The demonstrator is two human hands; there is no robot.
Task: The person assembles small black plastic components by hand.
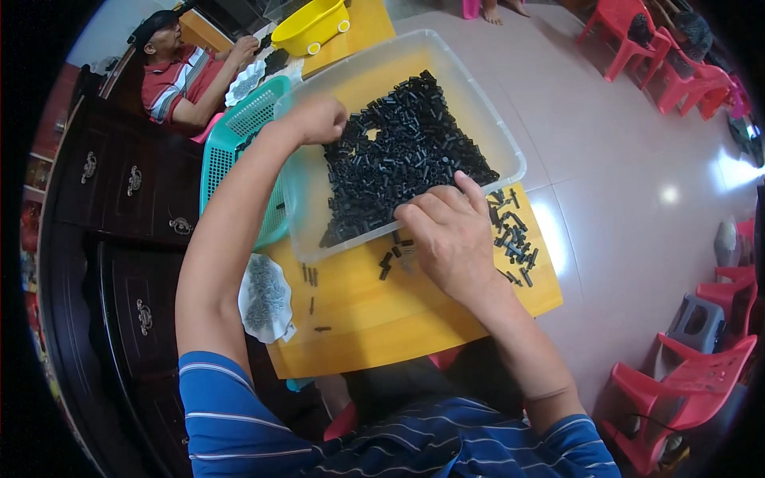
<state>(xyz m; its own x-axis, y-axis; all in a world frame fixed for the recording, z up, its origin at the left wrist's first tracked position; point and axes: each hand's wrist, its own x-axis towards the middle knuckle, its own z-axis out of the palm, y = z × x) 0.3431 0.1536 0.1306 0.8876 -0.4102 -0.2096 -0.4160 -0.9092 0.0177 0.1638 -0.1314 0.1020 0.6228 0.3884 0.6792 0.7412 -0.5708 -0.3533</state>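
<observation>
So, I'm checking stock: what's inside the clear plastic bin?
The clear bin holds a loose heap of small black parts; bare base shows at its left. What lies beneath the heap is covered, and the left hand hides a little of the bin.

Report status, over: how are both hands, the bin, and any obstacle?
Left hand curled over translucent bin, grip contents unclear. Right hand at near rim. Bin holds small black parts. Possible obstacle: loose parts on yellow table, beside right hand.

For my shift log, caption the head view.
Left hand over a bin of black parts, right hand at its near rim.
</observation>
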